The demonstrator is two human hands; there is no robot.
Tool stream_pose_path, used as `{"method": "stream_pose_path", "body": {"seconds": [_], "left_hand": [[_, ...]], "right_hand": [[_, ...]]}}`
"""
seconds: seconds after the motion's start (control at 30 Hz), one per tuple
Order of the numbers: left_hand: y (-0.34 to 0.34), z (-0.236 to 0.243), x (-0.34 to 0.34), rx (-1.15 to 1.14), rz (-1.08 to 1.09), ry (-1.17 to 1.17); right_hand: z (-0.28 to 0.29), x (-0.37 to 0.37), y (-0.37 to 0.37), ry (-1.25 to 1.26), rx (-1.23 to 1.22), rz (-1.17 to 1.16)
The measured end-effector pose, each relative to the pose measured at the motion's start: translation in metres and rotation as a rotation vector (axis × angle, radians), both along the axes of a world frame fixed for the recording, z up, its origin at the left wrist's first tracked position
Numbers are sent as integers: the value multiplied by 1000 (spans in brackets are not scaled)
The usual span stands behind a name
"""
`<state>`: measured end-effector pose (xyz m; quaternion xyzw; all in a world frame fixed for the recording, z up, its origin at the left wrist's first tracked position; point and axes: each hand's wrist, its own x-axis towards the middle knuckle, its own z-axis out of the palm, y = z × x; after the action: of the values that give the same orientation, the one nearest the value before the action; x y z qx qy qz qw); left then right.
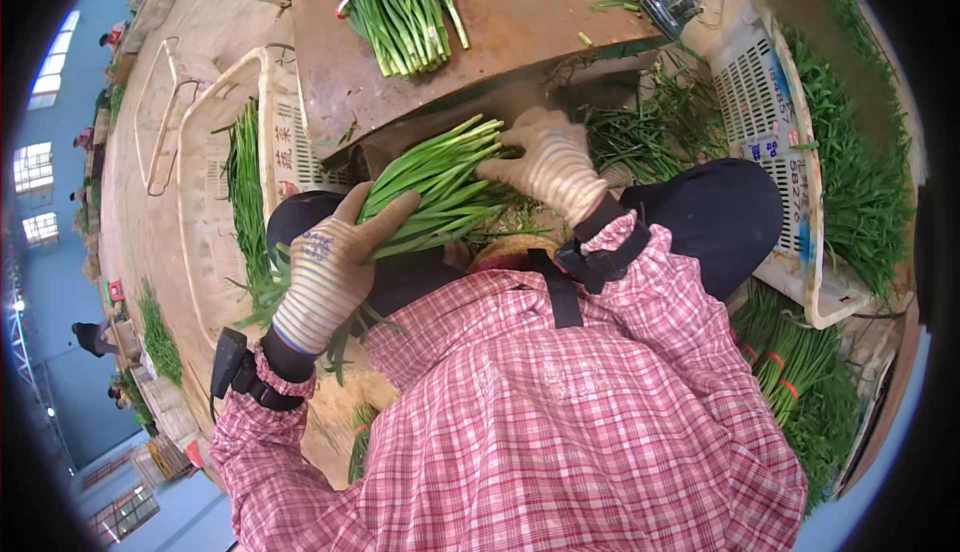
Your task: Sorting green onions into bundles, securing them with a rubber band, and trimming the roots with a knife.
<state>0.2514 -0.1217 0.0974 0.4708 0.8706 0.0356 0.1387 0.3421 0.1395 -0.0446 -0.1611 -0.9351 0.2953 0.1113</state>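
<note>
greens [432, 187] sit clamped in my left hand [338, 257]. my right hand [548, 159] is beside their tips; its grip i cannot tell. one bundle [395, 12] lies on the table [540, 37].

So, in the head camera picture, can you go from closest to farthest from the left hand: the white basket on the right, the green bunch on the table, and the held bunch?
From the left hand:
1. Held bunch: touching it.
2. Other bunch: ahead, on the brown table.
3. White basket: far right, past the right knee.
</note>
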Motion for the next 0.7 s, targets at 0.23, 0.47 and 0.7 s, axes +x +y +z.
{"method": "stream_pose_path", "body": {"seconds": [0.23,0.47,0.7], "left_hand": [[-1,0,3,-28,90,-80],[-4,4,4,-64,185,-174],[2,0,1,4,120,-259]], "right_hand": [[-46,-10,-15,75,-502,-7],[-11,3,19,80,-123,-241],[1,-1,-6,-239,205,339]]}}
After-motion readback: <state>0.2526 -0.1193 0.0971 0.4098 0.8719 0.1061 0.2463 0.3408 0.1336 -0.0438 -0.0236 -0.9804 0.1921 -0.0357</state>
